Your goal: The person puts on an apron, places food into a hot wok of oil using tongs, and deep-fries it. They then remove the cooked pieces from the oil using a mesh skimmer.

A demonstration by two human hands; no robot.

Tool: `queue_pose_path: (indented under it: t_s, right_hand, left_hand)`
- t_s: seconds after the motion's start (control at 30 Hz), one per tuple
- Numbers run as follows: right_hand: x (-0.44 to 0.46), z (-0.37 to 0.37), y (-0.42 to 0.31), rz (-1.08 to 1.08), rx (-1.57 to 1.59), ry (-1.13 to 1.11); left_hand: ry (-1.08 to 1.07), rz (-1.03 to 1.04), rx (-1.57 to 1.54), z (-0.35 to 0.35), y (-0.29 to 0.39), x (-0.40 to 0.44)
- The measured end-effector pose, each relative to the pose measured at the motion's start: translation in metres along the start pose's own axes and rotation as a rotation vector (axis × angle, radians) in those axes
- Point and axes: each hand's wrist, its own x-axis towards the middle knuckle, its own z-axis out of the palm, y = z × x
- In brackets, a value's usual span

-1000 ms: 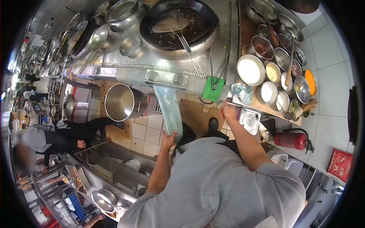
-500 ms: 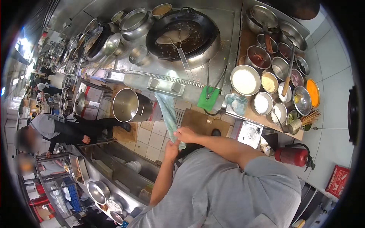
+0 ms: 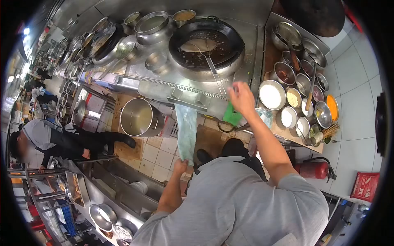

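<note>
My left hand (image 3: 180, 166) is closed round the lower end of a long pale green cloth (image 3: 186, 131), which hangs from the stove's front edge. My right hand (image 3: 241, 97) is raised over that edge, just above a green cloth (image 3: 232, 115). Its fingers are curled and slightly blurred; what they hold, if anything, is hidden. Left of this hand, a long-handled strainer (image 3: 210, 63) rests in a large black wok (image 3: 228, 39) of dark liquid, with a pale item at the strainer's head.
Bowls of ingredients, one white (image 3: 272, 95), stand at the right above a fire extinguisher (image 3: 314, 169). A deep pot (image 3: 139, 117) is left of the hanging cloth. Another person (image 3: 53, 141) is at the far left beside a metal counter (image 3: 123, 211).
My right hand has left the pale green cloth and moved up and right to the stove edge. My left hand still grips the cloth. The tongs over the green cloth no longer show.
</note>
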Motion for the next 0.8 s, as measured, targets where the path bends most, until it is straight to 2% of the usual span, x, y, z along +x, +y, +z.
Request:
queue_pose_path:
  t_s: [0.03, 0.1, 0.13, 0.17, 0.23, 0.33, 0.37, 0.4, 0.43, 0.5, 0.57, 0.63, 0.67, 0.8]
  right_hand:
    - [0.011, 0.006, -0.002, -0.004, 0.000, -0.004]
    - [0.029, 0.027, -0.005, 0.055, -0.073, 0.003]
    - [0.038, 0.040, -0.006, 0.111, -0.077, -0.127]
    - [0.043, 0.055, -0.004, 0.102, -0.072, -0.133]
    - [0.052, 0.082, 0.000, 0.149, -0.170, -0.277]
    - [0.069, 0.097, 0.008, 0.174, -0.185, -0.367]
    - [0.074, 0.099, 0.011, 0.205, -0.190, -0.403]
    - [0.079, 0.094, 0.011, 0.183, -0.156, -0.284]
    - [0.086, 0.085, 0.014, 0.177, -0.152, -0.293]
    - [0.108, 0.064, 0.026, 0.041, -0.126, -0.187]
    - [0.129, 0.040, 0.036, 0.049, -0.098, -0.145]
    - [0.149, 0.021, 0.044, 0.145, -0.098, -0.141]
    - [0.157, 0.014, 0.054, 0.121, -0.098, -0.129]
    - [0.174, -0.009, 0.074, 0.192, -0.020, -0.121]
  left_hand:
    - [-0.046, -0.113, -0.016, -0.003, -0.008, 0.001]
    - [-0.017, -0.144, 0.031, -0.014, -0.002, -0.002]
    - [0.009, -0.172, 0.076, -0.017, 0.002, -0.002]
    - [0.018, -0.178, 0.071, -0.012, -0.008, 0.001]
    - [0.044, -0.228, -0.078, -0.001, -0.025, 0.007]
    - [0.053, -0.188, -0.136, 0.026, -0.048, 0.010]
    - [0.063, -0.194, -0.136, 0.025, -0.031, 0.002]
    - [0.033, -0.185, -0.105, 0.021, -0.007, -0.011]
    - [0.003, -0.176, -0.077, 0.017, 0.015, -0.021]
    - [0.020, -0.117, -0.137, 0.024, 0.012, -0.024]
    - [0.031, -0.186, -0.206, 0.011, 0.052, -0.043]
    - [0.038, -0.214, -0.291, 0.023, 0.031, -0.036]
    - [0.040, -0.234, -0.371, 0.026, 0.030, -0.035]
    - [0.038, -0.345, -0.313, 0.028, 0.041, -0.035]
